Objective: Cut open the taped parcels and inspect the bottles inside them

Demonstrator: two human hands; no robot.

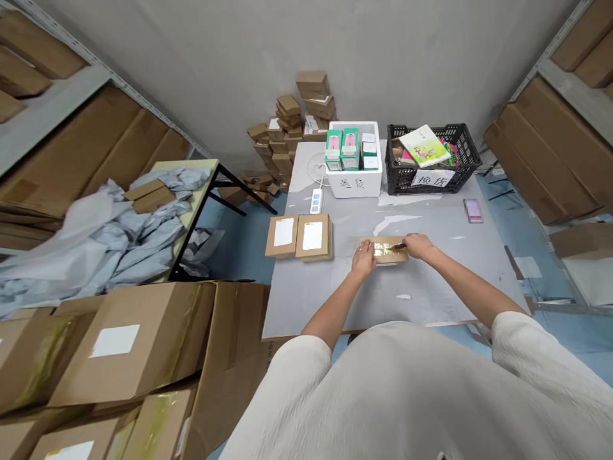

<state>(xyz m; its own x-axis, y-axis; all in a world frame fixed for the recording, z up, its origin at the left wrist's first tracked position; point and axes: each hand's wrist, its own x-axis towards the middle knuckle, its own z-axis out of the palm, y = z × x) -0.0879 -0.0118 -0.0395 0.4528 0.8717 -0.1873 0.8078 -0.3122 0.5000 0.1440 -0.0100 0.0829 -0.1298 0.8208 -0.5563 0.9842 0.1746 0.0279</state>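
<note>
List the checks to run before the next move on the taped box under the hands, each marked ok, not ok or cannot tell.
1. Left hand steadies the taped box: ok.
2. Right hand grips the small red-tipped tool: ok.
3. Tool tip on the tape seam: cannot tell.
4. Left hand's fingers out of the tool's path: cannot tell.
5. Box flat on the grey table: ok.
6. Two labelled boxes apart from the work: ok.

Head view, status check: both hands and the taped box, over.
Left hand pressing flat on small taped box. Right hand at box's right end, gripping red-tipped tool. Two labelled boxes sit apart to the left, nothing blocking.
</note>
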